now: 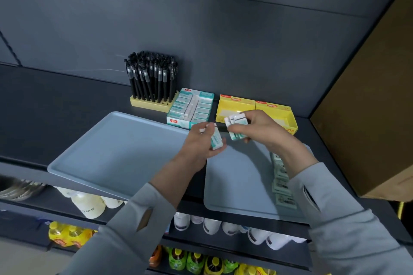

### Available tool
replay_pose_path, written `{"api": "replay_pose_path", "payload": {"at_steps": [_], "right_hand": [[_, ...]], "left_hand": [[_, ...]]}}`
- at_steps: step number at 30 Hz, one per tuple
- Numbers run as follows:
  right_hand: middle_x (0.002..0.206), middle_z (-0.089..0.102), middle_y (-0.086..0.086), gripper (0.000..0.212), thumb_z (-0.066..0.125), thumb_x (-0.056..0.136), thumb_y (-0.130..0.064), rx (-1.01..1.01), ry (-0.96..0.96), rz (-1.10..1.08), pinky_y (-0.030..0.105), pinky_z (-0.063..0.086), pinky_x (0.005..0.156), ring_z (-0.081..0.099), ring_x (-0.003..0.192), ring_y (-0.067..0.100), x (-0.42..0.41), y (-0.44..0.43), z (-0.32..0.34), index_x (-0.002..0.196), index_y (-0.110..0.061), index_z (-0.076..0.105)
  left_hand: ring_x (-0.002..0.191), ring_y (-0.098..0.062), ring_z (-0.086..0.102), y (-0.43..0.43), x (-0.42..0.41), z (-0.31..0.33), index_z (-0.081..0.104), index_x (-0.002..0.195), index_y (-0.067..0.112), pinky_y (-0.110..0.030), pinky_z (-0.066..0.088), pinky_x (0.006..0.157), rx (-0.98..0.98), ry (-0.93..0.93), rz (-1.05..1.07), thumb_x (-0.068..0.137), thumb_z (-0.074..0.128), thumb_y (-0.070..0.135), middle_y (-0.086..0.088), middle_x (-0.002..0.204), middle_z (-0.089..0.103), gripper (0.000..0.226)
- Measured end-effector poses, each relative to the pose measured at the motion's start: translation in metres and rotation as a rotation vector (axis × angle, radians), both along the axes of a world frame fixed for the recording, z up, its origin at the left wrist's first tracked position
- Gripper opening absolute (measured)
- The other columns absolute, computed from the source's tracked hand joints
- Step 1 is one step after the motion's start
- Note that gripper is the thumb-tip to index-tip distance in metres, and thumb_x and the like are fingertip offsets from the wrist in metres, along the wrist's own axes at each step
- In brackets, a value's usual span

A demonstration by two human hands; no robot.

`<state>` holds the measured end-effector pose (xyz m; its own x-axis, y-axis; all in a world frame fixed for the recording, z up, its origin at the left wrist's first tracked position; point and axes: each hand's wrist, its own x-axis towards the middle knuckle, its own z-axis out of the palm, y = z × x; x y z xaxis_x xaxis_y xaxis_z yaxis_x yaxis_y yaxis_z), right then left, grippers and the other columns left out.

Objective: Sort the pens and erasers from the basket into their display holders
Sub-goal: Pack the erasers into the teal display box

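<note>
Far side first: a dark grey panelled wall (201,18), with thin seams running across it and soft, even light on it. Below it, a matte dark shelf top (55,100) stretches left to right. Over on the right, a big brown cardboard-coloured slab (368,96) rises, its lower corner hanging over the shelf's right end. Nearer and lower there are more shelves, with cream bottles (89,205) on the left and a row of white bottles (257,233) to the right, a level down. Lower still sit yellow bottles (67,233) in a wrapped pack on the left and green bottles (185,260) with yellow caps at the bottom edge. Something metallic (20,187), blurred, sits at the left edge. A strip of pale floor (22,259) shows at the bottom left.
</note>
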<state>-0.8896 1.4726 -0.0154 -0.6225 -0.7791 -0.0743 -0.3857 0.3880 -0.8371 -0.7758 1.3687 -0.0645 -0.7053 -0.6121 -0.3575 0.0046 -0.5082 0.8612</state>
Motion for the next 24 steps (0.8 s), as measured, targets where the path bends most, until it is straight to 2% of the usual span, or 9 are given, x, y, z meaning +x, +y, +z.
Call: {"api": "replay_pose_path", "payload": {"at_steps": [2,4,7,9,11,16,20,23,24], "right_hand": [[0.077,0.07,0.004,0.016,0.074,0.083,-0.009,-0.022,-0.057,0.1,0.029,0.051,0.06,0.063,0.068,0.014,0.008,-0.014,-0.001,0.098,-0.004,0.07],[0.082,0.07,0.004,0.023,0.073,0.086,-0.013,-0.028,-0.036,0.139,0.029,0.052,0.072,0.063,0.074,0.013,0.013,-0.027,-0.006,0.108,-0.008,0.069],[0.089,0.064,0.008,0.025,0.064,0.093,-0.008,-0.073,-0.082,0.119,0.027,0.053,0.078,0.06,0.075,0.015,0.015,-0.044,-0.01,0.118,-0.006,0.066],[0.085,0.062,0.007,0.021,0.065,0.092,-0.006,-0.079,-0.086,0.093,0.033,0.053,0.083,0.06,0.075,0.016,0.015,-0.053,-0.01,0.112,-0.008,0.067],[0.084,0.065,0.004,0.017,0.071,0.087,-0.007,-0.073,-0.045,0.094,0.035,0.052,0.087,0.061,0.079,0.014,0.015,-0.06,-0.009,0.103,-0.012,0.069],[0.081,0.057,-0.006,0.029,0.086,0.07,-0.012,-0.043,0.065,0.164,0.026,0.047,0.071,0.052,0.072,0.008,0.02,-0.08,-0.006,0.093,-0.021,0.071],[0.076,0.067,-0.002,0.022,0.081,0.076,-0.016,-0.135,0.09,0.025,0.032,0.049,0.072,0.058,0.069,0.01,0.021,-0.101,-0.01,0.094,-0.021,0.071],[0.074,0.07,0.001,0.02,0.073,0.083,-0.007,-0.233,-0.083,-0.112,0.035,0.049,0.071,0.063,0.067,0.015,0.02,-0.111,-0.013,0.09,-0.021,0.062],[0.075,0.069,0.001,0.018,0.072,0.084,-0.007,-0.255,-0.081,-0.153,0.033,0.048,0.07,0.061,0.067,0.013,0.018,-0.112,-0.014,0.089,-0.02,0.061]], "left_hand": [[0.097,-0.026,0.068,-0.006,0.002,0.008,0.052,0.126,0.011,-0.038,0.06,0.07,0.129,0.059,-0.068,0.1,0.05,0.037,-0.016,0.12,0.062,0.036],[0.096,-0.019,0.068,-0.013,0.006,0.011,0.057,0.123,0.014,-0.033,0.059,0.071,0.098,0.1,-0.11,0.098,0.053,0.037,-0.011,0.121,0.065,0.034],[0.086,-0.012,0.067,-0.027,0.012,0.007,0.059,0.117,0.018,-0.027,0.058,0.069,0.073,0.137,-0.086,0.099,0.053,0.03,-0.006,0.115,0.067,0.023],[0.084,-0.012,0.067,-0.036,0.015,0.004,0.06,0.112,0.021,-0.026,0.057,0.067,0.035,0.132,-0.063,0.099,0.054,0.029,-0.005,0.11,0.066,0.017],[0.087,-0.014,0.066,-0.046,0.018,0.0,0.058,0.115,0.018,-0.026,0.056,0.066,-0.056,0.098,-0.058,0.097,0.057,0.029,-0.008,0.114,0.065,0.021],[0.08,-0.015,0.067,-0.073,0.028,0.005,0.06,0.11,0.013,-0.024,0.055,0.06,-0.187,0.043,-0.078,0.092,0.064,0.03,-0.008,0.104,0.067,0.025],[0.08,-0.014,0.066,-0.091,0.03,0.007,0.06,0.115,0.012,-0.023,0.056,0.061,-0.197,0.082,-0.13,0.094,0.061,0.026,-0.007,0.1,0.066,0.025],[0.076,-0.014,0.066,-0.106,0.031,0.008,0.061,0.113,0.01,-0.023,0.056,0.058,-0.164,0.049,-0.099,0.094,0.062,0.022,-0.008,0.095,0.067,0.022],[0.074,-0.015,0.065,-0.112,0.031,0.008,0.061,0.108,0.01,-0.023,0.055,0.056,-0.147,0.037,-0.067,0.094,0.063,0.02,-0.009,0.094,0.067,0.018]]}}
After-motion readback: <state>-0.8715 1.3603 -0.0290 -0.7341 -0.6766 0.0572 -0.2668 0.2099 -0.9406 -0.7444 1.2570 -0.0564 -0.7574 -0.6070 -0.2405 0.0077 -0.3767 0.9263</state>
